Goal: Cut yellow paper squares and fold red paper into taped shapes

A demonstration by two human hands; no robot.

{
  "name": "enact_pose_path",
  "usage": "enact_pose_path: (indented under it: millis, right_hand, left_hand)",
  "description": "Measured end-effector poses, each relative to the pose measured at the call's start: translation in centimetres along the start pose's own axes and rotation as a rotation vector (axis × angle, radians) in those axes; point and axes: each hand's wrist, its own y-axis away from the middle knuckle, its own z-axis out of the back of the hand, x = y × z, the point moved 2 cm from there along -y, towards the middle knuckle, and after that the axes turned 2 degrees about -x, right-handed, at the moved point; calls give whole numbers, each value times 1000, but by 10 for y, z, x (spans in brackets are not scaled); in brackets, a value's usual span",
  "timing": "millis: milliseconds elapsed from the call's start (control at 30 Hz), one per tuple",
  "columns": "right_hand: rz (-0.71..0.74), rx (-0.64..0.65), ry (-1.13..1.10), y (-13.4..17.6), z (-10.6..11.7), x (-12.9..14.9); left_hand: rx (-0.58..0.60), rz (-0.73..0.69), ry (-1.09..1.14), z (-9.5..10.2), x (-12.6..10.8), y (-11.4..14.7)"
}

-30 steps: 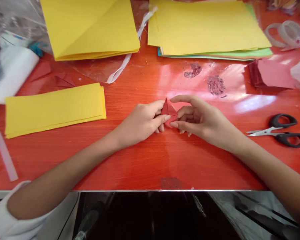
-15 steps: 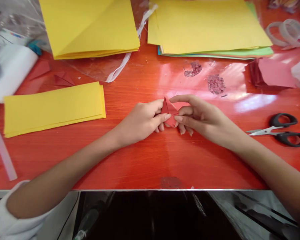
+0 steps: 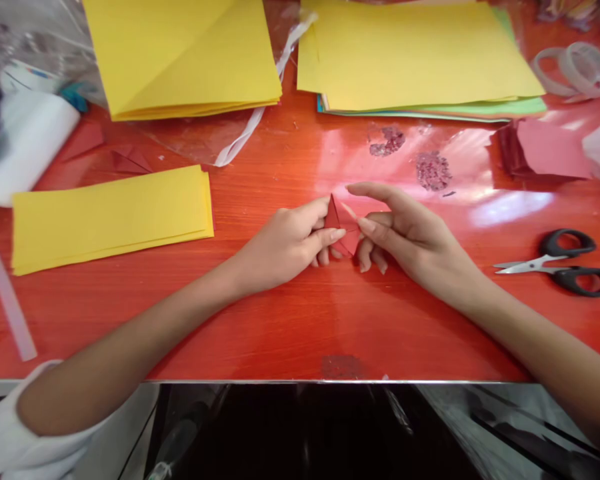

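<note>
A small red piece of folded paper [image 3: 348, 241] is held above the table between my two hands, one pointed flap standing up at its left. My left hand [image 3: 293, 240] pinches the paper's left side, thumb on top and fingers behind. At its right edge, my right hand [image 3: 405, 230] has the thumb and a finger closed on the paper, while the index finger is raised and stretched out above it. Two other folded red paper pieces [image 3: 130, 160] lie at the far left, behind a stack of yellow paper strips [image 3: 110, 220].
Black-handled scissors [image 3: 555, 262] lie at the right. Behind them sit a pile of red paper pieces [image 3: 555, 150] and tape rolls [image 3: 587, 70]. Large yellow sheets [image 3: 190, 60] and a mixed coloured paper stack [image 3: 415, 53] line the back. A white roll [image 3: 35, 143] stands left.
My right thumb has moved up and right along the paper's edge, and the index finger has lifted off it. My left hand keeps its hold.
</note>
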Motion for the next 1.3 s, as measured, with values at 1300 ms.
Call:
enact_pose_path:
  millis: [1300]
  right_hand:
    - [-44,46,63,1,-3,4]
  left_hand:
    - [-33,108,66,-2,-2,2]
